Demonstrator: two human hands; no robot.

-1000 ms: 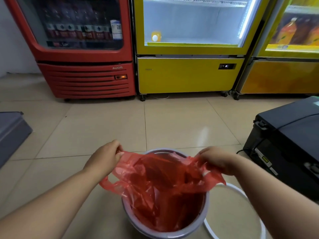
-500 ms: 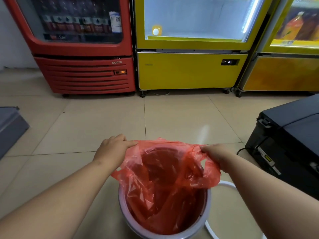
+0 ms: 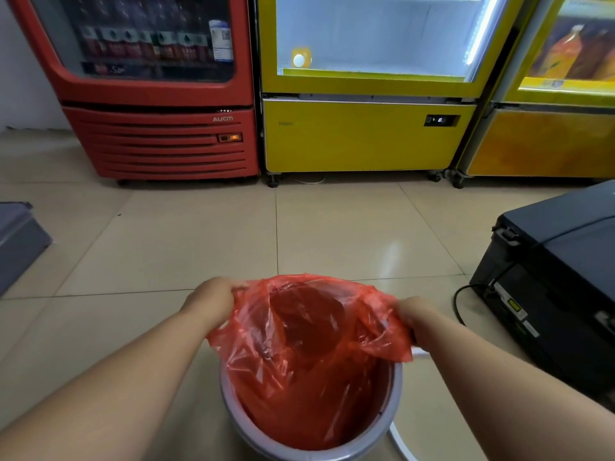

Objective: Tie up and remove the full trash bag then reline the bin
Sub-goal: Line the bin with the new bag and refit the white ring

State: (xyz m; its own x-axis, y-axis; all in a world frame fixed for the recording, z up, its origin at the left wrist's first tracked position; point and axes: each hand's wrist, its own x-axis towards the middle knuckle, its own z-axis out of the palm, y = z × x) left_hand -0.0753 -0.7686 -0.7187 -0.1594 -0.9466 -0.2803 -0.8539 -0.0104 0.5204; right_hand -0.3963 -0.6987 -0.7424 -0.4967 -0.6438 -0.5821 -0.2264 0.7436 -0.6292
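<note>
Your left hand [image 3: 209, 299] grips the red bag's [image 3: 309, 354] far-left edge; your right hand [image 3: 414, 312] pinches its right edge — both closed on plastic. Between and below your hands the bag hangs inside the grey bin [image 3: 299, 452], its mouth spread. A white ring [image 3: 401, 442] lies on the floor just right of the bin.
</note>
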